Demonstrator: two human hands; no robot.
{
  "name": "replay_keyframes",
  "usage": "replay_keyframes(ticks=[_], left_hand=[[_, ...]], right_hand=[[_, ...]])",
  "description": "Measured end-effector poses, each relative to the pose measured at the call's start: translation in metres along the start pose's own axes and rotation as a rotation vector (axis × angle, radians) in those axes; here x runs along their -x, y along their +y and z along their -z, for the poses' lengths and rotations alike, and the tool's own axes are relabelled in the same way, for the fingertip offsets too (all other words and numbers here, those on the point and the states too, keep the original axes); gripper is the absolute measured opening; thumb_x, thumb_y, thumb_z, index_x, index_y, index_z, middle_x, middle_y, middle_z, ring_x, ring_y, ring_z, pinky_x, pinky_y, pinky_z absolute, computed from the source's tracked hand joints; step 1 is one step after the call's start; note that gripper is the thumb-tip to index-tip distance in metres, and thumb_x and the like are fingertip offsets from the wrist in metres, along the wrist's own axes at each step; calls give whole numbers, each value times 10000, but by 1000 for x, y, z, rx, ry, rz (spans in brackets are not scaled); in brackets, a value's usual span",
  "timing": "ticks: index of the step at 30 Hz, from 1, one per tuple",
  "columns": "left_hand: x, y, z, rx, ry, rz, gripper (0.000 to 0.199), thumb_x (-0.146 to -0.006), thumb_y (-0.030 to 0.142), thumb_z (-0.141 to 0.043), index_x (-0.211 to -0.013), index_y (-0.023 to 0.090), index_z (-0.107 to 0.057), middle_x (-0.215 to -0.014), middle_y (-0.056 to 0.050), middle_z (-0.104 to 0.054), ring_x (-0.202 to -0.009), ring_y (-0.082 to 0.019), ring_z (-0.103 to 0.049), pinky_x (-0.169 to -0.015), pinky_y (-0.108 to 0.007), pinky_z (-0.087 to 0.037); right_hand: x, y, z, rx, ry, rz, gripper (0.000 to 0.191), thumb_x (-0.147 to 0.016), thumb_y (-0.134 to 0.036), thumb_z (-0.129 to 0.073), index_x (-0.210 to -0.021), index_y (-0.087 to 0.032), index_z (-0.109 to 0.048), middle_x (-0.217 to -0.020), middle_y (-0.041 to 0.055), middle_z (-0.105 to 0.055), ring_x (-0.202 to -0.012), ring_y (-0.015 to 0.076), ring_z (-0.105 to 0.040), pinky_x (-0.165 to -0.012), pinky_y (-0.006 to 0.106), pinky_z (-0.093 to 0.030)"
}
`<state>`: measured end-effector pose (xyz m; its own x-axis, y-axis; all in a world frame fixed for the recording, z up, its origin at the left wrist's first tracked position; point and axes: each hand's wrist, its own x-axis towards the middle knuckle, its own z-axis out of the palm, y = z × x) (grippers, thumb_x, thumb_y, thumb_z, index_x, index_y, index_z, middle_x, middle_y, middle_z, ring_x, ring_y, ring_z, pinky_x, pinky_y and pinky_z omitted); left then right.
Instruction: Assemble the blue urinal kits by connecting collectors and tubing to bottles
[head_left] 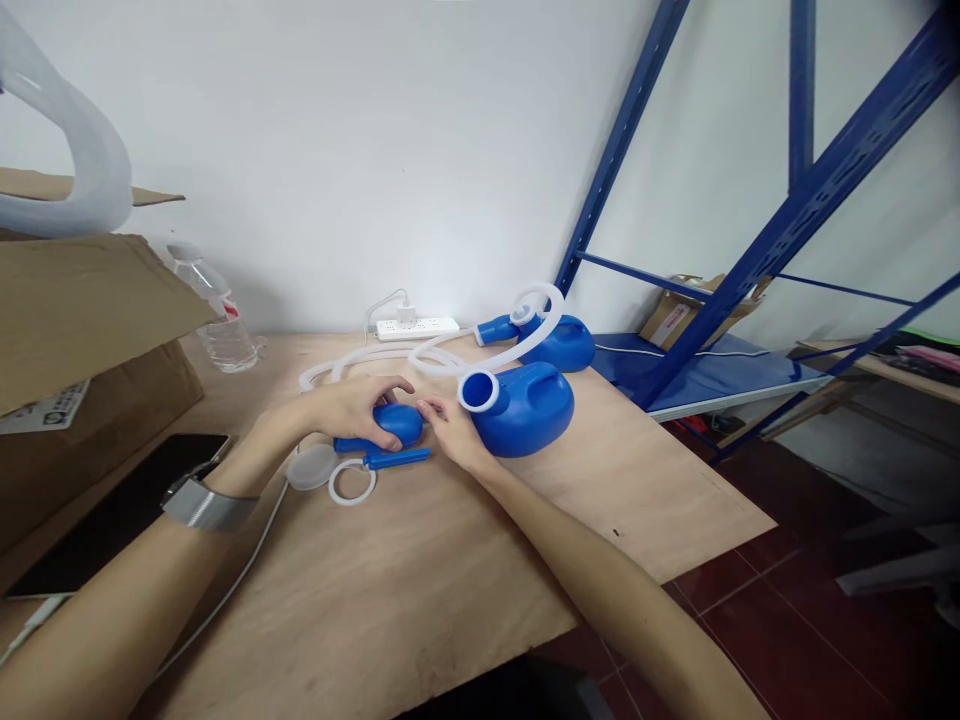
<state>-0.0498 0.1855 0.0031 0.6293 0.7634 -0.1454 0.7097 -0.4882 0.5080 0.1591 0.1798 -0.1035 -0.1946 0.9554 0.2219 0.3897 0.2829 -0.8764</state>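
My left hand curves its thumb and fingers round a smooth blue rounded plastic piece low over the table. At that piece's right end, the thumb and fingertips of my right hand are pinched together; whatever is between them is too small to make out. Just below lie a blue strip-like handle, a white ring and a translucent round cap. Right beside my right hand, a blue urinal bottle lies on its side, its white-rimmed mouth open toward me.
Behind it sits a second blue bottle with a coiled clear hose. A power strip rests by the wall. To the left are a water bottle, a cardboard box and a black tablet. A blue shelf frame stands right.
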Motion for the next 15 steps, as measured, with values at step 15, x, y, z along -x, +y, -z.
replay_keyframes(ticks=[15], left_hand=[[-11,5,-20,-371,79,-104,594,-701,415,-712,-1246,236,-555,-1297,-100,-631,-1141,-325,-630,-852,-384,-512]], right_hand=[[-31,19,9,25,39,-107,283,-1023,-356,-528,-892,-209,-733,-879,17,-764,-901,215,-709,-911,346,-541]])
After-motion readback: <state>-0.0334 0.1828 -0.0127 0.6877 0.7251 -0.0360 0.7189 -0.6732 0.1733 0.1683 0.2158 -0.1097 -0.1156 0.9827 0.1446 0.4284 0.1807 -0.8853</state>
